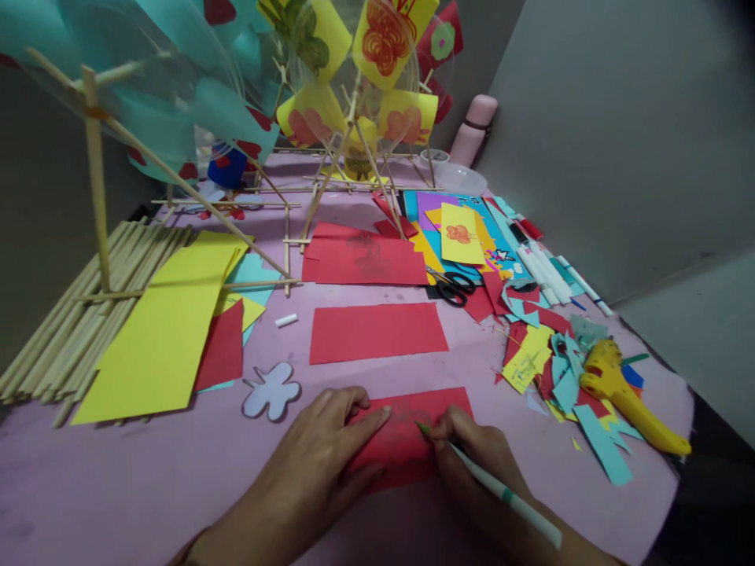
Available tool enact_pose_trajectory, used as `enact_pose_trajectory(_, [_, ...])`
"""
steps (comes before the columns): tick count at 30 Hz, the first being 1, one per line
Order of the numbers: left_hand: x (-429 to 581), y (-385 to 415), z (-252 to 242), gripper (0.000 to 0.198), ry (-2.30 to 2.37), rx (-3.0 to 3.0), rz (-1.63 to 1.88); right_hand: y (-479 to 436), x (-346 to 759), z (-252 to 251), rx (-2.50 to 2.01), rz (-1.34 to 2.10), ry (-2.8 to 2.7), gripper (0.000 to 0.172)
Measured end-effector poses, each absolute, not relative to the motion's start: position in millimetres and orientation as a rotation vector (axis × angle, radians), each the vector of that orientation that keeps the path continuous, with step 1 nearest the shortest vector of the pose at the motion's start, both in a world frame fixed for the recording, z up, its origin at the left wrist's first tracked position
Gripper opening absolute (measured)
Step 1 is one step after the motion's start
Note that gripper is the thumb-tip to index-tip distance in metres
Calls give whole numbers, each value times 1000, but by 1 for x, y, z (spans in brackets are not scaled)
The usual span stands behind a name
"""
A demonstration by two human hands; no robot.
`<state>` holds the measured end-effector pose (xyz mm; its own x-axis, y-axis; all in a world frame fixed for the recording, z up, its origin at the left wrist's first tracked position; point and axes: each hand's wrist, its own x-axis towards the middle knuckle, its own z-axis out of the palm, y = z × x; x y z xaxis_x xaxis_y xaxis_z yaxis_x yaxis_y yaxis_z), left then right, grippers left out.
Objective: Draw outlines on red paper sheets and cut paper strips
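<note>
My right hand (475, 452) grips a white felt-tip pen (513, 497) with a green tip, which meets a red paper sheet (401, 452) close to me. Faint dark markings show on that sheet around the tip. My left hand (322, 448) rests on the sheet's left side, thumb stretched out and fingers partly curled, holding nothing. Left of it lies a pale butterfly-shaped cutout (272, 391) with a dark outline. Beyond the hands are a plain red sheet (377, 332) and a small white cap (286, 321).
Wooden sticks (64, 322) and yellow paper (159, 330) lie left. Stick-framed wheels with yellow (386, 39) and turquoise panels (159, 126) stand behind. To the right are black scissors (454, 288), markers (546, 271), paper scraps (566, 377) and a yellow glue gun (634, 401).
</note>
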<state>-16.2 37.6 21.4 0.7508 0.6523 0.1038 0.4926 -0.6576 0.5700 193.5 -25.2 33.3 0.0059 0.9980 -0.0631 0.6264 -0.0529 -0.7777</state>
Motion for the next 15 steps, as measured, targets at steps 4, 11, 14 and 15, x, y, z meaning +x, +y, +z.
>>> enact_pose_trajectory(4, [-16,38,21,47,862,2432,399,-26,194,34,-1733,853,-1642,14])
enact_pose_trajectory(11, [-18,37,20,46,852,2428,389,-29,196,30,-1713,870,-1631,14])
enact_pose_trajectory(14, [-18,36,21,47,854,2428,408,-27,198,30,-1681,880,-1647,14])
enact_pose_trajectory(15, [-18,36,21,48,853,2429,411,-27,198,30,-1669,885,-1652,14])
